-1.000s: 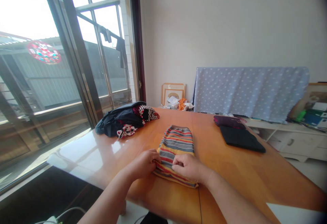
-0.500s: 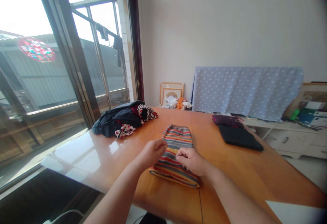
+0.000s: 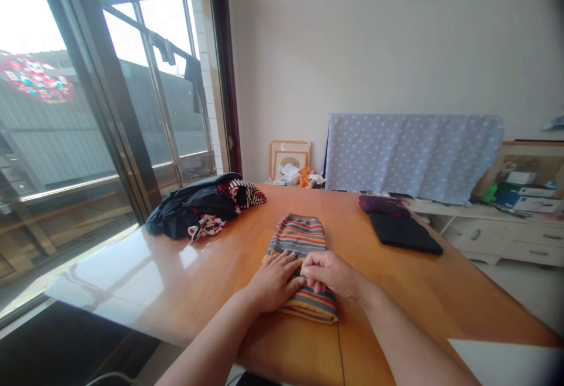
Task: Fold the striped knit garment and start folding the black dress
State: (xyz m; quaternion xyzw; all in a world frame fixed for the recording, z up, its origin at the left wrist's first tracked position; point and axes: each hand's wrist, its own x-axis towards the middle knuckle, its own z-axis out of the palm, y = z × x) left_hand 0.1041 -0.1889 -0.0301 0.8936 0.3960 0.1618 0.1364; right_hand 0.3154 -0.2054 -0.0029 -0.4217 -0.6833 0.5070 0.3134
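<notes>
The left hand [image 3: 275,283] lies palm down, fingers extended, grasping nothing, on the striped garment [image 3: 302,236] near the table's [image 3: 379,321] front edge. The right hand [image 3: 332,274] curls loosely above its right half; any grip is unclear. The left, curled half a second ago, has flattened.
</notes>
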